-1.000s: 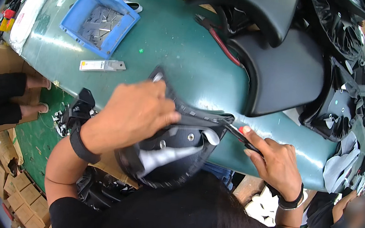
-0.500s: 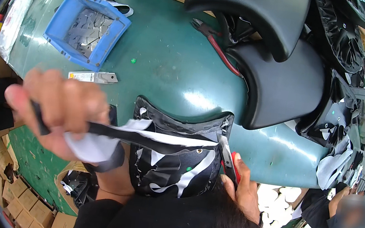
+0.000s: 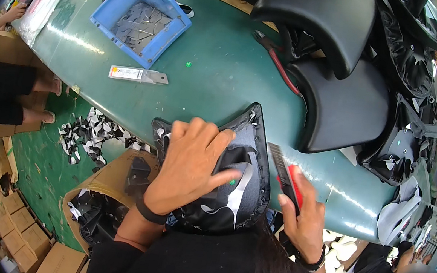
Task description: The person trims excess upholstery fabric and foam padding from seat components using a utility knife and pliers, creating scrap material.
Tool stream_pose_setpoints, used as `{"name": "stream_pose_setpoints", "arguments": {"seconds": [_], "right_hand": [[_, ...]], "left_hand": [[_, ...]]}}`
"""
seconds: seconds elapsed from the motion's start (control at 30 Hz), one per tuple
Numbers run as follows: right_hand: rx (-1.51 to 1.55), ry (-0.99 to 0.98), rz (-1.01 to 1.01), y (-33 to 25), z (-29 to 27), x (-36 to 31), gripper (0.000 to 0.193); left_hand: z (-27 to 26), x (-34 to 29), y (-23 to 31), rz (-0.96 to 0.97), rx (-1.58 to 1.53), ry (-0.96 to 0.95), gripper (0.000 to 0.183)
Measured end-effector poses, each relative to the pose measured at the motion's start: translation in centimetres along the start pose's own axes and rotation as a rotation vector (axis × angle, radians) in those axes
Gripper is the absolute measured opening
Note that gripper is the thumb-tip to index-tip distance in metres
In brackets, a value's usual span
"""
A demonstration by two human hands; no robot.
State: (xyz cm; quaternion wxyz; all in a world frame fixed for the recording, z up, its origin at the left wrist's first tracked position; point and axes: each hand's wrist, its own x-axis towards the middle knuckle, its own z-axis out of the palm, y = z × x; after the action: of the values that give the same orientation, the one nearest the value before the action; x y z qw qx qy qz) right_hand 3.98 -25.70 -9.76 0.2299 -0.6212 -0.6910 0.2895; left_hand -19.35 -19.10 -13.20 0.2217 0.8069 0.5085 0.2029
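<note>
Tabletop (image 3: 226, 77), green and glossy, bends toward the rim, its far side partly covered by cardboard and black goods. Two smooth, rounded black seats, an upper one (image 3: 314, 19) overlapping a lower one (image 3: 349, 109), hide part of each other. At the near edge, against the person's front, sits a black upholstered piece (image 3: 254, 199), hollow side up, with grey inner fabric and a curling white strip; the left hand and forearm cover much of it. A cardboard container (image 3: 111, 175) beside it holds crumpled black material, hard to make out. A blue plastic bin (image 3: 169, 39) contains thin, flat grey metal pieces. The left hand (image 3: 189, 168) lies over the upholstered piece, fingers spread, thumb apart. The right hand (image 3: 304, 217) pinches a red-and-black cutter knife (image 3: 290, 187) between thumb and forefinger, its remaining fingers partly hidden. Red-handled pliers (image 3: 283, 73) touch the lower seat's edge.
</note>
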Motion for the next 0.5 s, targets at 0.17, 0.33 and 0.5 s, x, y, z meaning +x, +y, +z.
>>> {"name": "stream_pose_setpoints", "arguments": {"seconds": [0.17,0.33,0.5], "right_hand": [[-0.261,-0.270,0.020,-1.2,0.1,0.6,0.055],[-0.191,-0.158,0.017,0.4,0.2,-0.9,0.052],[0.162,-0.143,0.285,0.8,1.6,1.0,0.040]], "left_hand": [[0.2,-0.8,-1.3,-0.053,-0.231,0.284,0.012],[-1.5,-1.3,-3.2,-0.697,-0.820,1.296,0.022],[-5.9,-14.2,-10.8,-0.705,0.396,0.937,0.034]]}}
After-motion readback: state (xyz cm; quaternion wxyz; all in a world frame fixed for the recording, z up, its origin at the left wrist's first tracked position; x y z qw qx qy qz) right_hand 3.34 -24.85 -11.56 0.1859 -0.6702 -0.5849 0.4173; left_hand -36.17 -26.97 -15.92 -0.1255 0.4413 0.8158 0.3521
